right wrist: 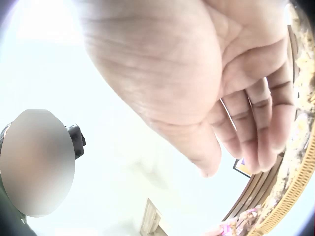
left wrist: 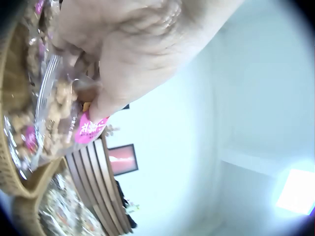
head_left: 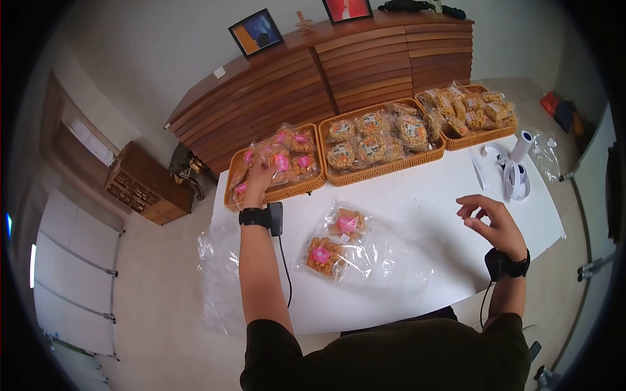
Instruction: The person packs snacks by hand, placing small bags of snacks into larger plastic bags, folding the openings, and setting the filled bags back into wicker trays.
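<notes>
Pink-label pkt (left wrist: 63, 115): at L basket (head_left: 297, 191), far left of counter (head_left: 404, 202), w/ other pink-label pkts in there. L hand (head_left: 261, 176) has hold of it: thumb on front by the label, fingers curled round behind, pinch grip. L arm reaches fwd, nearly straight, wrist just near side of basket.

R arm bent at elbow, R hand (head_left: 493, 225) raised over right side of counter, apart from everything; fingers loosely curved, thumb apart, nothing held.

Between hands, near-mid counter: 2 more pkts, pink labels, one nearer (head_left: 324, 255), one farther (head_left: 347, 224), close together; clear plastic (head_left: 398, 257) spread to their right. Far side, beside L basket: mid basket (head_left: 391, 171), bagged snacks, then R basket (head_left: 486, 136), more bags. Right end: white roll (head_left: 520, 147), upright, + tape reel (head_left: 517, 182). Wood cabinet (head_left: 365, 62) behind.
</notes>
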